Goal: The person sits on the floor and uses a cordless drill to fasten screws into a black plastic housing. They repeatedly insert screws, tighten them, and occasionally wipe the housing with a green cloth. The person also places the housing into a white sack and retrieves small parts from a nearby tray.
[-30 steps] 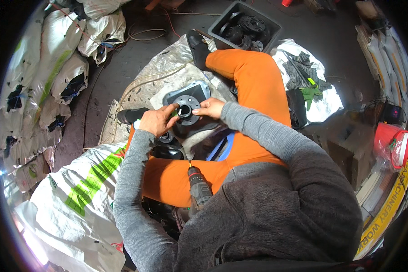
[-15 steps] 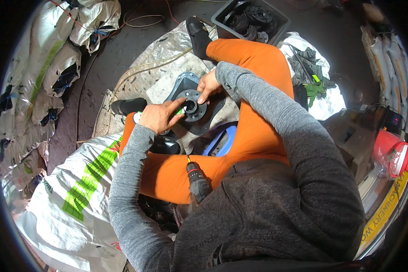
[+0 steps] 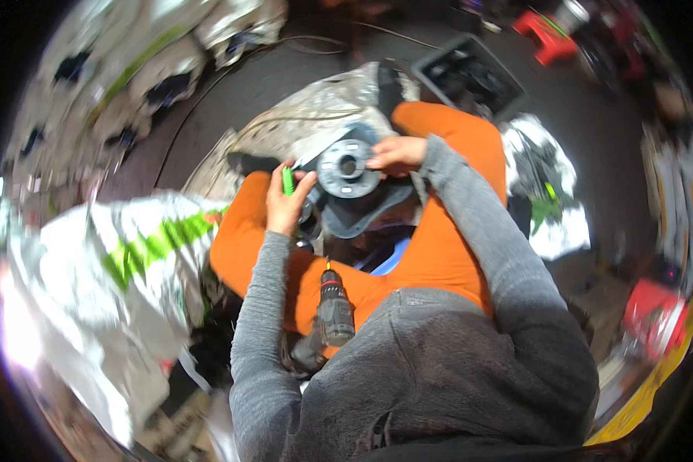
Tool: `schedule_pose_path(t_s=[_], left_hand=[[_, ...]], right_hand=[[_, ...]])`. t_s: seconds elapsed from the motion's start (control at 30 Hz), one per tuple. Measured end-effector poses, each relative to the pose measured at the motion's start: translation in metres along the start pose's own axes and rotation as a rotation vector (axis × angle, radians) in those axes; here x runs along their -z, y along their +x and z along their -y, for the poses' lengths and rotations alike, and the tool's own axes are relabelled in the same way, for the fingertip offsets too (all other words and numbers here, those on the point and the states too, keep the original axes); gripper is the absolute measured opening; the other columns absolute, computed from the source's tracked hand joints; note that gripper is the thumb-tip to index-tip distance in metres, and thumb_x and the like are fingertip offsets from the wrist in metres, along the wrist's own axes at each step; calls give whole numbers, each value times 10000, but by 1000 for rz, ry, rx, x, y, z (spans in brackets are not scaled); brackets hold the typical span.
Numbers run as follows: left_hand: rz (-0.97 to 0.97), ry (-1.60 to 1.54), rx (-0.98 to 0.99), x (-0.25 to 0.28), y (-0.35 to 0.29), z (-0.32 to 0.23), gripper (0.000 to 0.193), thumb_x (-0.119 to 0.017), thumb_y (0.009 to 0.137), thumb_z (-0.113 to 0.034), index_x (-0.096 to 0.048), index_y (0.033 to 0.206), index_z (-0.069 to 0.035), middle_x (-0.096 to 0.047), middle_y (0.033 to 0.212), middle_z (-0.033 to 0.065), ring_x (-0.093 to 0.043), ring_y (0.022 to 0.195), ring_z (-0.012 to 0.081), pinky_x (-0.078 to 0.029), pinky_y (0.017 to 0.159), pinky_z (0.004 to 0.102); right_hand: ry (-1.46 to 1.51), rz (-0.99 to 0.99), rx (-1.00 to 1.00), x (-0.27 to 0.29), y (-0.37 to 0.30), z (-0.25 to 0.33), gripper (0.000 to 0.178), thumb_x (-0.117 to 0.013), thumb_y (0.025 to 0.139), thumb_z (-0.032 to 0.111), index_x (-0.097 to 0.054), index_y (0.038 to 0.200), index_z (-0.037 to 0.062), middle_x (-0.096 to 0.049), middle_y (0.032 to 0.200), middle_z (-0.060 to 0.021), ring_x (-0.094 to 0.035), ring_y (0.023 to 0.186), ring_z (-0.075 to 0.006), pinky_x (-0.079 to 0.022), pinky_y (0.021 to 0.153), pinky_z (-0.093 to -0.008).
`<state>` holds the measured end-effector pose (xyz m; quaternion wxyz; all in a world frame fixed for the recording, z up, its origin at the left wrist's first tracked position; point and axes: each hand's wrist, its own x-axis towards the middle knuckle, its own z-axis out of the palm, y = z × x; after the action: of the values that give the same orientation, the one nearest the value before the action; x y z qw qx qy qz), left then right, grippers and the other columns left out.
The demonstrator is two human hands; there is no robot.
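Observation:
Between my hands is a round grey flange [image 3: 360, 179] with a raised hub, a centre hole and several slots around its face. My right hand [image 3: 399, 155] pinches its right rim. My left hand [image 3: 286, 206] is closed round a small tool with a bright green handle [image 3: 288, 181]; its working end is hidden. The left fingertips are close to the flange's left edge, and contact cannot be made out. Under the flange lies a blue-grey moulded plastic piece [image 3: 354, 219]. A black and red cordless drill [image 3: 336, 314] with a yellow-ringed bit rests against my left thigh.
A grey crate [image 3: 433, 68] of dark parts stands beyond my right foot. White sacks [image 3: 158, 242] crowd the left side. At right lie gloves [image 3: 545, 206] on white sheeting and a red container [image 3: 654, 319]. A blue curved object [image 3: 395, 258] sits between my legs. A hose [image 3: 285, 115] crosses the mat.
The flange is now lifted and tilted with its face toward me. My left hand has drawn back left from the hub, showing the green handle upright. The whole view has shifted and blurred.

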<state>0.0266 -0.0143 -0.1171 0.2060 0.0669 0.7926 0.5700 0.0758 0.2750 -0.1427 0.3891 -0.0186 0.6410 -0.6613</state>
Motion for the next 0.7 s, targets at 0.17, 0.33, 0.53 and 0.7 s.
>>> schedule_pose_path(t_s=[0.17, 0.33, 0.53, 0.7], left_hand=[[-470, -468, -51, 30, -70, -40, 525, -771, 767, -165, -491, 1198, -59, -564, 967, 17, -562, 736, 107, -469, 612, 239], [-716, -31, -235, 85, -149, -120, 371, -714, 801, -42, -560, 1138, -34, -571, 925, -8, -553, 745, 78, -478, 675, 229], [-681, 767, -191, 195, -227, -103, 433, -706, 798, -115, -538, 1188, -27, -614, 821, 130, -598, 717, 233, -475, 654, 314], [-288, 1060, 92, 220, -243, 31, 598, -692, 767, -145, -479, 1324, -90, -637, 977, 247, -614, 881, 427, -493, 776, 492]], right_hand=[[532, 50, 254, -59, 3, 27, 476, -680, 817, 380, -551, 1114, 30, -580, 797, -38, -426, 534, -98, -333, 475, -250], [436, 273, 190, -119, 45, 58, 455, -596, 908, 400, -566, 1158, 21, -350, 597, 86, -268, 449, -35, -213, 408, -222], [287, -78, 91, -129, 37, 49, 384, -512, 964, 374, -600, 1060, 13, -252, 535, 108, -201, 419, -19, -172, 385, -203], [633, -344, -111, -96, 4, -4, 556, -449, 926, 585, -562, 794, 56, -230, 486, 100, -187, 362, -34, -168, 329, -217]])
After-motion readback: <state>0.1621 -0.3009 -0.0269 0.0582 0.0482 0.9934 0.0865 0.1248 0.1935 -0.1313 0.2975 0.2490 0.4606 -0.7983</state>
